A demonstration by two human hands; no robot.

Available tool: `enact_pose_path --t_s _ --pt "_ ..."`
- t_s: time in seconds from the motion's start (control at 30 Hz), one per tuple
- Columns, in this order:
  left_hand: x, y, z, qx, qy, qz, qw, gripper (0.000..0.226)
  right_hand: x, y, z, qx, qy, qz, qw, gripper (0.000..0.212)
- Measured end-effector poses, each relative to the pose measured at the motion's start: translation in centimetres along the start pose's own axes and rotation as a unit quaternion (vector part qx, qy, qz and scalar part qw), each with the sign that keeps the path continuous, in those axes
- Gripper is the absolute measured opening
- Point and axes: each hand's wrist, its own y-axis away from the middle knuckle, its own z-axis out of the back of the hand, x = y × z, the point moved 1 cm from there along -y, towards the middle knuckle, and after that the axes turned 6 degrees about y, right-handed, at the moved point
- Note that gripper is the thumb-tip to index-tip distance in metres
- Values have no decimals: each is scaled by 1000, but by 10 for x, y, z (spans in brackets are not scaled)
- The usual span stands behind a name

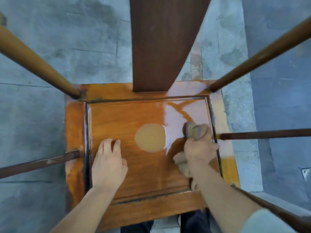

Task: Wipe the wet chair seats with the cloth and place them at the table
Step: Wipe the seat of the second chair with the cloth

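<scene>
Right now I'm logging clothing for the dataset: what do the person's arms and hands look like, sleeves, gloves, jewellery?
Both hands are bare: no gloves, rings or watch show on the left hand or right hand. The left forearm is uncovered as far as the frame shows. A light grey-blue sleeve covers the right upper arm from about the elbow.

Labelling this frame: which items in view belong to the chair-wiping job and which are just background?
In the job:
- chair seat, wet and glossy at its far right
- cloth, bunched in the right hand
- left hand, resting flat on the seat

Just there:
- stone floor
- small metal plate set in the floor at right
</scene>
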Motion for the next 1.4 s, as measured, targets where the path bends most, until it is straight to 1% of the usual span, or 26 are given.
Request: enact_pose_path --t_s 0.13,0.23,0.33,0.4,0.47,0.5,0.53,0.6,0.63,0.67,0.73,0.8,0.83,0.87,0.93,0.97,1.0,1.03,1.07,1.1,1.17,1.23,1.27,1.3,1.37,1.4 --pt "6 4 -4 -25 65 -12 998 55 69 6 -7 32 70 146 986 72" --pt "11 18 -11 -13 121 0 993 61 80 56 -32 92 111 292 945 74" --pt "14 27 -13 -4 156 13 988 58 87 56 -37 168 73 306 934 77" --pt "13 33 -13 -14 182 51 982 55 101 44 -37 155 77 296 939 78" --pt "10 36 -14 -38 211 71 974 54 117 45 -40 119 101 342 927 78" --pt "9 35 -14 -53 223 79 970 54 122 54 -44 124 122 400 900 77" --pt "8 37 -16 -60 235 89 966 55 119 65 -50 142 154 473 856 76" --pt "5 46 -20 -57 245 110 962 57 102 83 -55 207 207 606 740 74" --pt "5 52 -23 -59 252 120 959 58 95 87 -55 236 217 638 700 74" --pt "6 56 -25 -62 255 127 957 59 97 86 -57 258 220 647 683 73" --pt "8 61 -28 -42 242 128 961 61 117 86 -64 243 196 649 693 73" --pt "8 62 -34 -17 221 114 969 65 158 93 -74 178 185 661 705 72" --pt "13 60 -35 -21 215 117 969 66 184 99 -83 146 168 653 724 70" --pt "17 57 -35 -30 205 124 971 65 212 104 -90 120 145 619 762 66" --pt "18 52 -36 -63 195 125 971 58 259 105 -99 109 57 467 876 54" --pt "18 52 -39 -75 198 125 969 53 274 109 -104 105 29 398 911 49" --pt "20 54 -42 -84 205 127 967 48 280 118 -110 94 26 382 919 45" --pt "21 55 -42 -91 211 123 965 44 280 125 -114 73 47 423 902 43" --pt "24 59 -43 -93 215 115 965 42 273 134 -117 55 71 494 865 45" --pt "27 62 -43 -95 216 102 966 42 260 137 -115 51 77 569 817 50" --pt "34 65 -44 -90 211 85 970 46 240 126 -105 89 109 680 720 66" --pt "37 69 -43 -71 204 62 974 51 235 110 -93 133 213 729 636 72" --pt "37 71 -46 -68 204 56 975 54 239 107 -91 138 244 728 626 72" --pt "37 73 -49 -64 203 57 975 57 246 111 -94 140 241 710 647 71" --pt "36 82 -57 -49 204 57 976 66 255 132 -107 123 185 607 763 68" --pt "35 88 -61 -46 204 61 976 69 250 149 -113 102 164 574 795 65"
